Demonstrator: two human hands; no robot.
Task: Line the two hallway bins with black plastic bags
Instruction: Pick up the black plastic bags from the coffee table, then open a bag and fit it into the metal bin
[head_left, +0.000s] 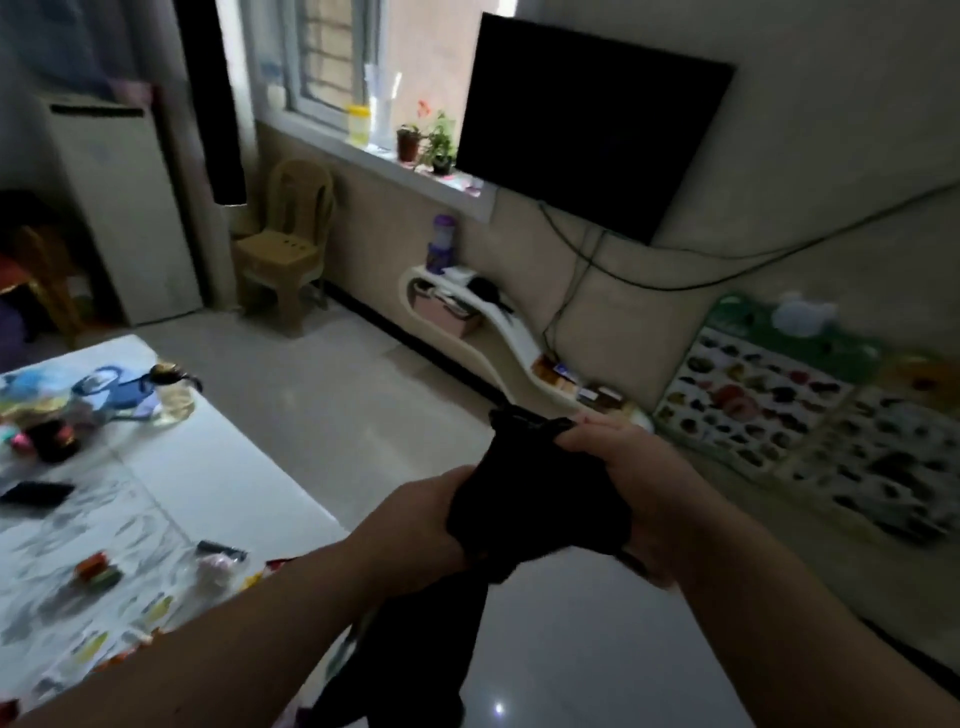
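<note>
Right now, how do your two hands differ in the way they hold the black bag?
The right hand sits higher and farther from the camera, pinching the bunched top of the black bag with its fingertips. The left hand sits lower and nearer, closed around the bag's side below that bunch. Under the left hand the rest of the bag hangs down loose. Both hands are shut on the same bag, held in the air above the floor.

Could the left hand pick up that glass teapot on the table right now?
Probably not as things stand. The left hand is closed on the black plastic bag, which the right hand also grips. The teapot sits at the far end of the table, well off to the left.
</note>
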